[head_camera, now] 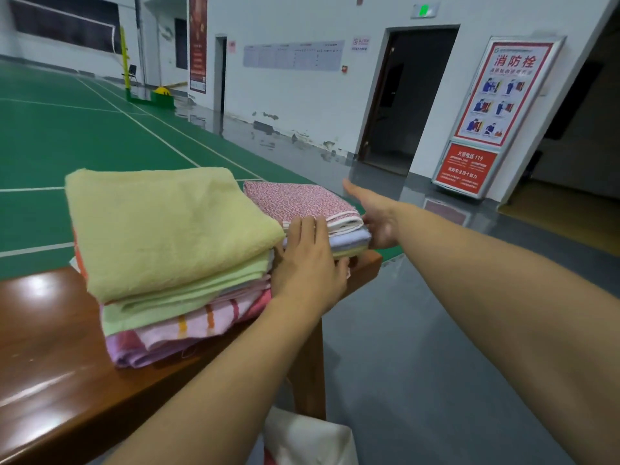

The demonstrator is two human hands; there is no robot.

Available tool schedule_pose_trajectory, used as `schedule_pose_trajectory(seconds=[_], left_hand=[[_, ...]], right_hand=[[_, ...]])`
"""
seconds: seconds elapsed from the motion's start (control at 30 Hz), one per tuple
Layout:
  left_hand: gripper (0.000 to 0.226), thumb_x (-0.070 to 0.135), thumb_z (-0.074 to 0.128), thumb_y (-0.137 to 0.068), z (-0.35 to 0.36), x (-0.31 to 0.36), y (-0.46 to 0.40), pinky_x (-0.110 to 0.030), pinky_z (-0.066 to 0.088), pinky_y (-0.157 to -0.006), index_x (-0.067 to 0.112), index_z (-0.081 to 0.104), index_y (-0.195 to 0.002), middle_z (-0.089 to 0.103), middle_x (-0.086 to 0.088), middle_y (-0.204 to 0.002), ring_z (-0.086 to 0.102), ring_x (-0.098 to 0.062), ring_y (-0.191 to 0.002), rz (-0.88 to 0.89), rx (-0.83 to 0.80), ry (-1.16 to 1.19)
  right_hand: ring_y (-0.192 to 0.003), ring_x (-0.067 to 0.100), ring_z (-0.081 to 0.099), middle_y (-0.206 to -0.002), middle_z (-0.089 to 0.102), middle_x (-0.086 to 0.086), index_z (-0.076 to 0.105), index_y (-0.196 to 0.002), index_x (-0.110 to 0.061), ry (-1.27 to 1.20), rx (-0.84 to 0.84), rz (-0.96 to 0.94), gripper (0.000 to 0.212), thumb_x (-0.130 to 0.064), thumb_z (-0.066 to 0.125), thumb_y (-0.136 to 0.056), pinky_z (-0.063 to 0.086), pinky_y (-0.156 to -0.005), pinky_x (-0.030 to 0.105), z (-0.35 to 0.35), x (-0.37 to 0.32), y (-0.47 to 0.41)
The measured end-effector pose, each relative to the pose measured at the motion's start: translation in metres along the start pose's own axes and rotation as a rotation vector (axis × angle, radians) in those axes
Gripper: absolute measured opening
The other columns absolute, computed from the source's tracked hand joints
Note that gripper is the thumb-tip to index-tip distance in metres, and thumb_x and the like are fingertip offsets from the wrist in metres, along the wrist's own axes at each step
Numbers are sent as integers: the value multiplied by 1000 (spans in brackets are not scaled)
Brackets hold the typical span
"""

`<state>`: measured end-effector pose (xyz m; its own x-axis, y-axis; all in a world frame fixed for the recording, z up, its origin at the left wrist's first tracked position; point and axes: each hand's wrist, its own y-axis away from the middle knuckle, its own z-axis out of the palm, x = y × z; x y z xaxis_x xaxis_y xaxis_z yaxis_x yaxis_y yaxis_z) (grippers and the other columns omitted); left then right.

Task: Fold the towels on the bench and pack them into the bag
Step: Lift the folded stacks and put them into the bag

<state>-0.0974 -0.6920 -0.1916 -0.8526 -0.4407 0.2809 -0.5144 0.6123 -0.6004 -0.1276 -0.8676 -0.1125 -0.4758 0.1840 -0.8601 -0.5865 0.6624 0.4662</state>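
Two piles of folded towels are sitting at the end of the wooden desk. The nearer, taller pile is topped by a yellow towel, with green, striped pink and lilac ones under it; the smaller pile just beside it is topped by a red-patterned towel. Both hands are bracketing the smaller pile: the left hand is lying flat against its near edge with fingers straight and together, and the right hand is pressing open-palmed against its far side with the thumb out. Neither is pinching cloth. Judgement: squeezing from both sides is probably keeping the layers square for lifting as one. A white cloth bag is waiting on the floor beside the desk leg, directly below, so the carry should be short.
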Motion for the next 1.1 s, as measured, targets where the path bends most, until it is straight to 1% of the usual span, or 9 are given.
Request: schedule_pose_trajectory(seconds=[0.1, 0.23, 0.33, 0.47, 0.57, 0.67, 0.77, 0.9, 1.1], left_hand=[[66, 55, 55, -89, 6, 0, 2, -45, 22, -108, 15, 43, -140, 43, -5, -139, 34, -26, -134, 20, 47, -53], [65, 56, 56, -89, 10, -4, 5, -42, 24, -104, 14, 46, -137, 43, -6, -136, 35, -27, -131, 41, 91, -35], [62, 60, 49, -93, 8, -3, 6, -41, 31, -104, 16, 44, -137, 39, -5, -140, 31, -25, -134, -3, 96, 72], [62, 61, 40, -98, 3, -3, 6, -41, 32, -110, 20, 36, -145, 29, -2, -148, 23, -20, -140, -19, 81, 205], [62, 58, 40, -99, -6, -3, 5, -40, 33, -112, 24, 30, -150, 27, 0, -151, 24, -19, -139, 21, 133, 314], [56, 58, 35, -101, -18, -3, 8, -36, 33, -111, 28, 32, -149, 29, 1, -151, 28, -18, -137, 84, 170, 398], [54, 57, 31, -102, -28, -1, 16, -31, 31, -109, 27, 39, -146, 35, 1, -147, 33, -17, -132, 153, 170, 426], [51, 52, 33, -104, -26, -6, 41, -32, 34, -110, 26, 40, -147, 41, 1, -142, 41, -16, -128, 223, 35, 483], [57, 61, 27, -100, 3, -40, 109, -41, 45, -100, 25, 49, -137, 55, 0, -130, 53, -18, -120, 187, -306, 325]], right_hand=[[-102, 37, 72, -115, 73, 17, 53, -131, -3, 62, -44, 44, 109, -80, 78, -58, 54, -98, 47, 1, -9, -10], [-85, 31, 75, -99, 76, 16, 63, -114, -4, 173, -110, -27, 78, -67, 78, -71, 60, -81, 41, 14, -24, -4], [-86, 33, 74, -99, 75, 18, 60, -120, -5, 200, -153, -73, 73, -59, 80, -75, 61, -75, 41, 19, -28, 7], [-84, 32, 74, -97, 75, 17, 63, -111, -7, 95, -234, -166, 50, -50, 73, -87, 62, -72, 41, 13, -28, 29], [-85, 33, 74, -96, 74, 20, 57, -118, -5, -30, -248, -271, 44, -39, 69, -93, 63, -72, 42, 4, -25, 52], [-86, 35, 74, -93, 74, 22, 53, -122, -4, -129, -181, -352, 44, -34, 68, -93, 63, -78, 46, -10, -15, 80], [-81, 34, 75, -89, 75, 19, 55, -124, -7, -263, -100, -426, 39, -30, 67, -95, 64, -67, 43, -34, 5, 115], [-85, 30, 76, -94, 77, 15, 62, -112, -12, -376, -33, -474, 22, -29, 61, -98, 64, -72, 45, -68, 54, 155], [-109, 36, 69, -121, 70, 20, 63, -123, -7, -456, -33, -263, 38, -36, 58, -98, 61, -79, 50, -88, 177, 163]])
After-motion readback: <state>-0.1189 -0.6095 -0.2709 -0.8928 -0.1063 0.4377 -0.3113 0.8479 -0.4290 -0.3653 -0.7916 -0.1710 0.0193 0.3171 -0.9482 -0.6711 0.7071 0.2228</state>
